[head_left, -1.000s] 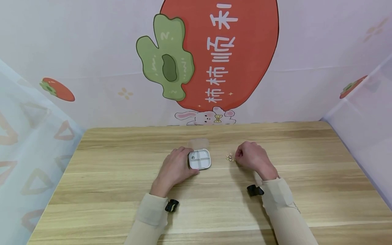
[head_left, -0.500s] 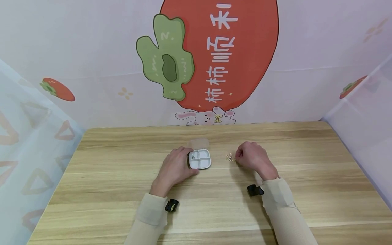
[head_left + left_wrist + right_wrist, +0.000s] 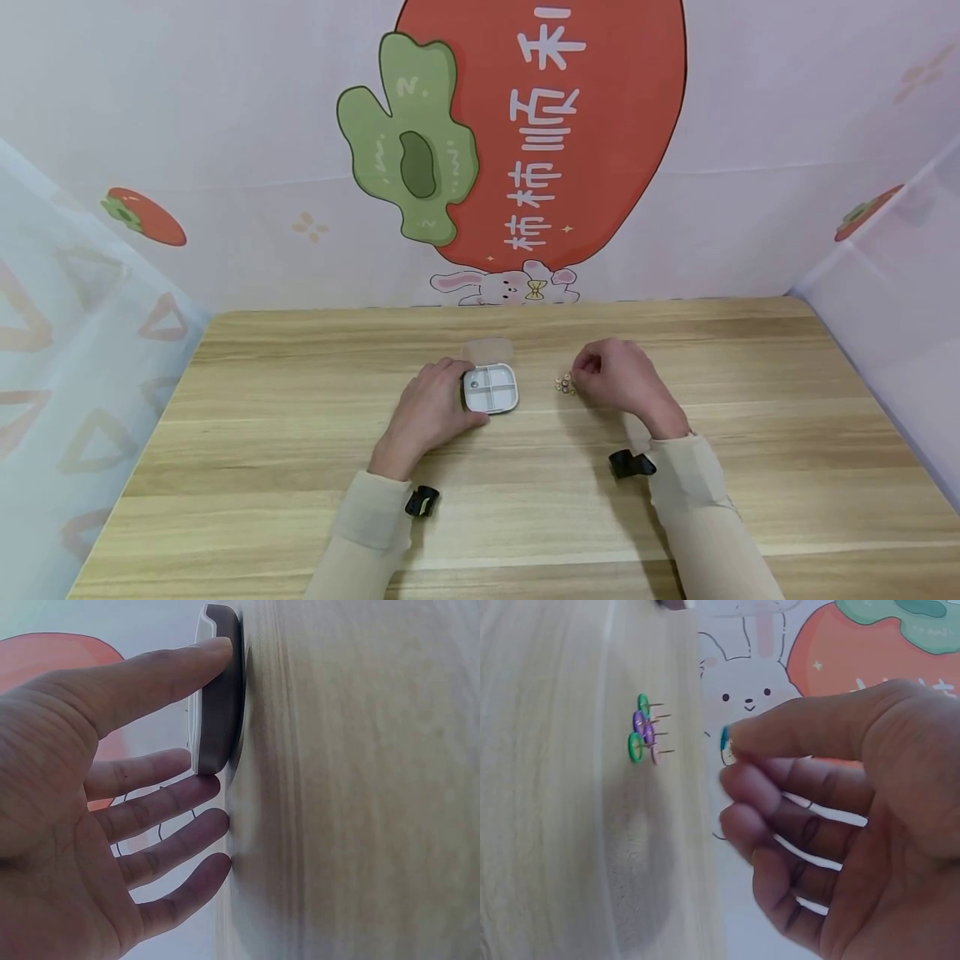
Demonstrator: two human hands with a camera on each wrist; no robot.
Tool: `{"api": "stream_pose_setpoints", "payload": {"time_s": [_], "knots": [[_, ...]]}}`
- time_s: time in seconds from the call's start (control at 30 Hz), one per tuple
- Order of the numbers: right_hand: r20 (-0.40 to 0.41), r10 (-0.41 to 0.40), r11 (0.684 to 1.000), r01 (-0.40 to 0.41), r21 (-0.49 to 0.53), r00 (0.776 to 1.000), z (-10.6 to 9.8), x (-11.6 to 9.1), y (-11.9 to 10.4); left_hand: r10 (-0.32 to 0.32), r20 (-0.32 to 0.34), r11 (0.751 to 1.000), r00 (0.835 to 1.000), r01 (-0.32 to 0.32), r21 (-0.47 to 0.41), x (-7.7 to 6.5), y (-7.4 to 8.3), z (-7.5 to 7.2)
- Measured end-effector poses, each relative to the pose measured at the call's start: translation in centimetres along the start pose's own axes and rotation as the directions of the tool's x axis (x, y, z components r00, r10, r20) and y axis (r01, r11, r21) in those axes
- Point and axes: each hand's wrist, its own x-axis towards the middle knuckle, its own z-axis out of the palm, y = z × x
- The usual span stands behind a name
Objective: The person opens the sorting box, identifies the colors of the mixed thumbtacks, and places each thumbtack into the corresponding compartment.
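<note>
- Head view: the left hand has hold of a small white case sitting on the wooden table, pretty much mid-table, toward the far side.
- The grip there is wide, thumb along the near edge and index finger by the far edge, case in between. From the left wrist you can see the thumb lying along the case's dark side wall, and the other fingers spread with gaps between them.
- Case is open, four compartments. One small round thing sits in the far-left one, too tiny to tell much about. The clear lid is flipped back behind it.
- The right hand is just beside the thumbtacks, which are bunched together to the right of the case.
- Right wrist cam shows that hand up off the table, thumb and index tip closed in a pinch on a blue thumbtack. Only its blue edge shows properly, and it's blurry. Remaining fingers are loosely curled in.
- Same cam on the bunch: green, purple and pink heads down on the wood, pins sticking up.
- Behind everything is a pale backdrop with a big red persimmon and a bunny printed on it.
</note>
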Motion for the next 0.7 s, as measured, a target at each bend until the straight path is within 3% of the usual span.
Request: {"api": "stream_pose_setpoints", "payload": {"time_s": [0.33,0.7], "knots": [[-0.042,-0.004,0.964,0.015,0.267,0.999,-0.5,0.0,-0.9,0.004,-0.002,1.0,1.0,-0.004,-0.005,0.0,0.0,0.0],[-0.057,-0.035,0.94,0.052,0.336,0.998,-0.3,0.0,-1.4,0.002,-0.001,1.0,1.0,-0.002,-0.006,0.0,0.0,0.0]]}}
